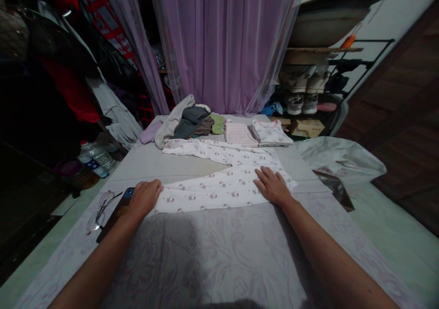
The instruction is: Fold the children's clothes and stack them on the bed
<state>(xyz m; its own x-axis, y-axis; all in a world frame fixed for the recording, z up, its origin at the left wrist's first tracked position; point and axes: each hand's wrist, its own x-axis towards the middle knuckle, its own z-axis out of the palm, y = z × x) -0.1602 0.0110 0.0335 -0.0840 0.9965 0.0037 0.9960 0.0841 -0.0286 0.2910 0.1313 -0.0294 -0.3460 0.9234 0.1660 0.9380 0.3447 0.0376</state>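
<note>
A pair of white printed trousers [219, 176] lies spread flat on a pale patterned mat [192, 254], legs pointing left. My left hand [144, 198] rests on the cuff end of the nearer leg, fingers curled over the fabric edge. My right hand [272, 184] lies flat and open on the waist end, fingers spread. Neither hand lifts the cloth.
Behind the trousers sit a heap of unfolded clothes [185, 121] and two folded garments [255, 133]. Glasses [99, 210] and a phone [116, 213] lie left of my left hand. A water bottle [94, 158] stands further left. A shoe rack [308, 94] and purple curtain [222, 44] stand behind.
</note>
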